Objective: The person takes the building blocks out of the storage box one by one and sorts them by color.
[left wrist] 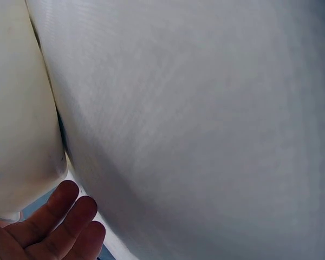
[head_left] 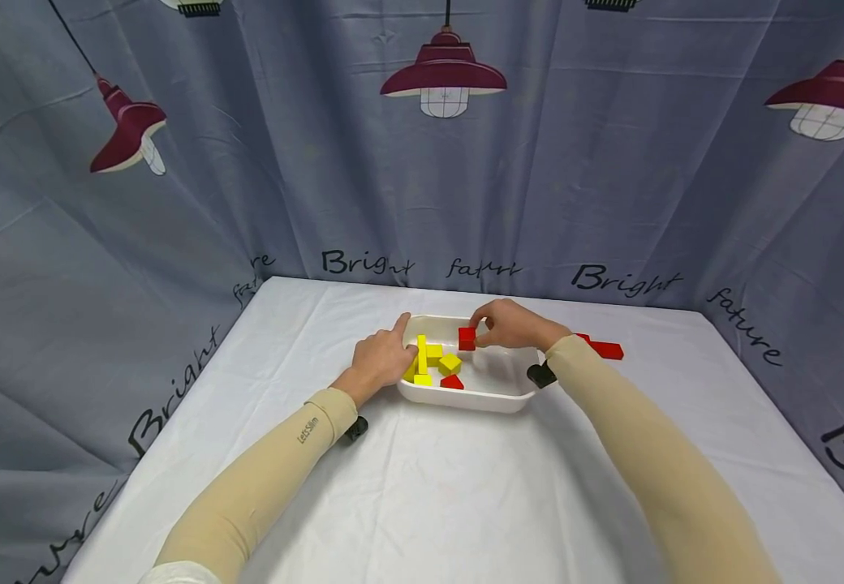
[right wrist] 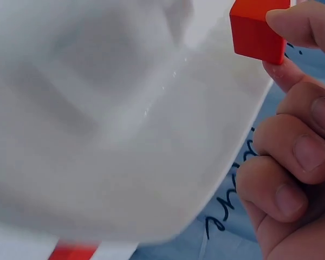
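Observation:
My right hand point(head_left: 515, 326) pinches a red cube point(head_left: 467, 339) between thumb and fingertips above the far side of a white tray point(head_left: 484, 401). In the right wrist view the red cube point(right wrist: 257, 31) shows close up, the other fingers curled below it. At the tray's left end, my left hand point(head_left: 384, 354) grips the rim, its index finger pointing away along the edge and its thumb over the inside. Several yellow blocks point(head_left: 449, 364) lie in the tray's left half, beside a red wedge-shaped block point(head_left: 452, 382).
Red blocks point(head_left: 607, 350) lie on the white tablecloth point(head_left: 458, 495) right of the tray, partly behind my right forearm. A grey-blue curtain point(head_left: 422, 186) printed with lamps and lettering hangs around the table's back and sides.

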A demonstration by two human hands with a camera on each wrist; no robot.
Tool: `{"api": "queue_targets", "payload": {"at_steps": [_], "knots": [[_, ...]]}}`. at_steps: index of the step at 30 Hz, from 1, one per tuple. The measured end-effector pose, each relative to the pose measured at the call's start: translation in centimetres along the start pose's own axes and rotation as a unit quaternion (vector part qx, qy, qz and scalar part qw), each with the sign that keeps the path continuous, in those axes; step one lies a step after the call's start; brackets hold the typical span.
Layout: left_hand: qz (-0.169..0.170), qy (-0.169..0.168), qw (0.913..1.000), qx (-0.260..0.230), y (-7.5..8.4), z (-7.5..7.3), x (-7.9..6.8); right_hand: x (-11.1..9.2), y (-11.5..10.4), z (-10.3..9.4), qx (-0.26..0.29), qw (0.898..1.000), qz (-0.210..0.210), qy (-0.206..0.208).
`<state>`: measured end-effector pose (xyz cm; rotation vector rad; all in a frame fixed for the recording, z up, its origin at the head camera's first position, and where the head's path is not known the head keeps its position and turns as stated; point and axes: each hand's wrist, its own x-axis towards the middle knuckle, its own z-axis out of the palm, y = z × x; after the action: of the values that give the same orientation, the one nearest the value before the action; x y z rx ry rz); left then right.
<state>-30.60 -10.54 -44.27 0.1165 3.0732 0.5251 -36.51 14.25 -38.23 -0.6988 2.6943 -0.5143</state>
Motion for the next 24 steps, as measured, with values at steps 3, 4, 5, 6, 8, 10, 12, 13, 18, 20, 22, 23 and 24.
{"api": "queue_targets", "payload": {"at_steps": [3,4,5,6,8,10,12,13,18,20,22,23,24], "knots": [[0.002,-0.001,1.0,-0.002,0.0,-0.1,0.0,-0.8,0.4,-0.6,-0.003,1.0,-0.004,0.01],[0.002,-0.002,1.0,-0.002,0.0,-0.1,0.0,-1.0,0.5,-0.8,-0.003,1.0,-0.005,0.014],[0.002,-0.002,1.0,-0.001,0.0,-0.1,0.0,-1.3,0.7,-1.1,-0.003,1.0,-0.004,0.018],[0.002,-0.002,1.0,0.0,0.0,-0.1,0.0,-1.5,0.8,-1.3,-0.002,1.0,-0.003,0.022],[0.0,-0.001,1.0,0.001,0.0,-0.1,0.0,-2.1,1.1,-1.7,0.001,1.0,0.0,0.027],[-0.001,0.0,1.0,0.001,-0.1,-0.2,0.0,-2.6,1.5,-2.0,0.005,0.999,0.003,0.032],[-0.001,0.001,1.0,-0.001,-0.1,-0.2,0.0,-3.1,1.9,-2.3,0.007,0.999,0.004,0.035],[-0.001,0.001,1.0,-0.002,-0.1,-0.2,0.0,-3.3,2.1,-2.4,0.006,0.999,0.005,0.037],[0.0,-0.001,1.0,-0.004,-0.1,-0.2,0.0,-4.4,3.5,-2.6,0.008,0.998,0.019,0.052],[0.001,-0.002,1.0,-0.004,-0.1,-0.2,0.0,-4.9,4.1,-2.7,0.013,0.998,0.028,0.06],[0.003,-0.004,1.0,-0.003,-0.1,-0.2,0.0,-5.3,4.6,-2.8,0.016,0.997,0.038,0.067],[0.004,-0.004,1.0,-0.003,-0.1,-0.2,0.0,-5.6,4.9,-2.8,0.018,0.996,0.043,0.07],[0.004,-0.005,1.0,-0.004,-0.1,-0.2,0.0,-5.8,5.2,-2.9,0.018,0.996,0.047,0.073]]}}
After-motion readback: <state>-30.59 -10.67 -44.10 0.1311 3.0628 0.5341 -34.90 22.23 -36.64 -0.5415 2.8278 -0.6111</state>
